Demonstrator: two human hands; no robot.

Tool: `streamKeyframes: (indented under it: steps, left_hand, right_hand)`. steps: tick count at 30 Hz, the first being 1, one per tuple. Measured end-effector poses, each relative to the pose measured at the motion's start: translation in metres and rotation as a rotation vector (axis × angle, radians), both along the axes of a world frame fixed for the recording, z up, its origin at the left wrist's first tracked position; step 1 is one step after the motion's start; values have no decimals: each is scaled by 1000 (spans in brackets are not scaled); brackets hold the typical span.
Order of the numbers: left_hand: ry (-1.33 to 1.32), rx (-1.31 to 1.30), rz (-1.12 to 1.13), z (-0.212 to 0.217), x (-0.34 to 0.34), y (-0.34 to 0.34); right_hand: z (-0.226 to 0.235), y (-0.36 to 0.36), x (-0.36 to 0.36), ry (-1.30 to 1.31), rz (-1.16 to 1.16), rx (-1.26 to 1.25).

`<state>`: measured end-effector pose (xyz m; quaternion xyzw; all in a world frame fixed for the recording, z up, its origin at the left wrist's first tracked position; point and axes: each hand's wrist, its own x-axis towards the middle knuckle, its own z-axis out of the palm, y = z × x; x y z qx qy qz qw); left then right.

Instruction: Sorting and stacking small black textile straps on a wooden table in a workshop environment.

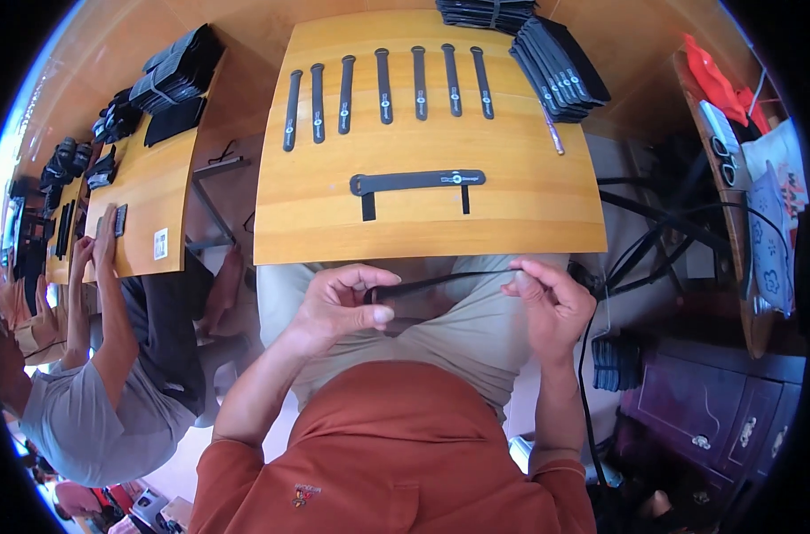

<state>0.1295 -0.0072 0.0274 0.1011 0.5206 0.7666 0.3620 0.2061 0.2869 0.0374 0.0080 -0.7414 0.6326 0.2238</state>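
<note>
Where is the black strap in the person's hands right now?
In the head view, the black strap spans from the left hand to the right hand, over the lap, just on the person's side of the table.

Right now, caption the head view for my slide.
A black strap spans left hand to right hand before a wooden table.

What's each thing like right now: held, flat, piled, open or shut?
Left hand: holding one end of the black strip
Right hand: pinching the other end
Black strip: held up, nearly straight
Seven grey straps: flat, side by side, apart
Front strap: flat, lying sideways
Dark stack: piled up
Purple cupboard doors: shut
</note>
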Motion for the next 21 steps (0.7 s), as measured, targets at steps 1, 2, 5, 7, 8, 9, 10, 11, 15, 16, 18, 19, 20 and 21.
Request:
streamKeyframes:
  steps: [1, 2, 5, 7, 8, 9, 10, 11, 15, 16, 18, 19, 20, 21]
  left_hand:
    - [24, -58, 51, 1, 1, -1]
    - [48, -116, 100, 2, 1, -2]
    - [205, -197, 78, -4, -10, -6]
    - [255, -258, 90, -3, -19, -5]
    - [313, -314, 97, -3, -24, -5]
    - [266, -296, 107, -5, -29, -7]
    - [261, -305, 110, -6, -33, -7]
    - [272, -283, 145, -8, -37, -5]
    - [273, -323, 237, -10, -53, 0]
    - [266, -328, 236, -12, -58, 1]
    - [213, -382, 338, -19, -66, 1]
    - [230, -378, 358, -23, -70, 0]
    - [222, -382, 360, -25, -75, -1]
    - [249, -425, 352, -26, -79, -2]
  right_hand:
    - [0, 1, -3, -24, -27, 11]
    - [-2, 2, -6, -49, -56, 22]
    - [-8, 0, -17, -25, -43, 41]
    - [-11, 1, -25, -1, -34, 78]
    - [-12, 2, -31, 11, -41, 126]
    - [-14, 2, -35, 23, -48, 175]
    - [-15, 2, -40, 19, -43, 167]
    - [-15, 3, -43, -39, -43, 172]
    - [-16, 1, -59, -229, -53, 45]
    - [-19, 2, -62, -236, -51, 41]
    - [-26, 6, -70, -377, -40, -99]
    - [-30, 9, -74, -384, -34, -101]
    - [-34, 12, -78, -392, -16, -91]
    - [-37, 15, -82, -400, 2, -80]
